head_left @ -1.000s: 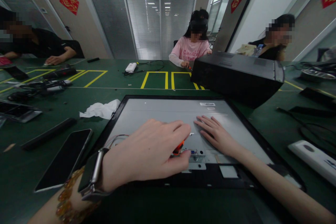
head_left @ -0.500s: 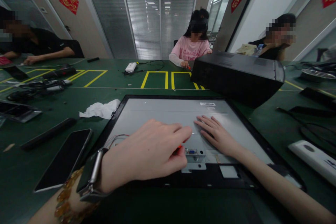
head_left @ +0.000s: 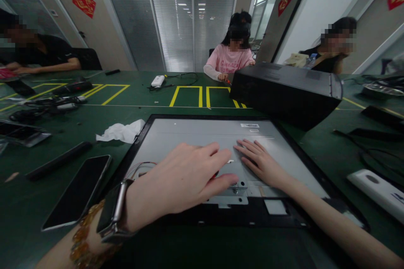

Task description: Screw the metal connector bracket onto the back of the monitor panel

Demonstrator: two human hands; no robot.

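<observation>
At far left, a co-worker in black (head_left: 47,54) has drawn a forearm back leftward along the table (head_left: 151,252) compared with 1.0 s ago. Nearer lie a black bar (head_left: 59,162), a dark phone (head_left: 77,191) and a crumpled white tissue (head_left: 121,131) beside the gray panel (head_left: 189,128), which rests flat in front of the person. Over its near half, the left hand (head_left: 179,176) is curled around a red-orange tool (head_left: 216,175), mostly hidden by the fingers. Its thumb, bent 0.5 s ago, now stretches across the metal bracket (head_left: 229,199), covering the blue connector that showed then. The right hand (head_left: 257,162) holds nothing; it lies palm down, fingers spread, on the panel, unchanged across all 3 frames. Beyond it, the black casing (head_left: 284,92) keeps its place, and a white device (head_left: 375,189) lies at far right.
</observation>
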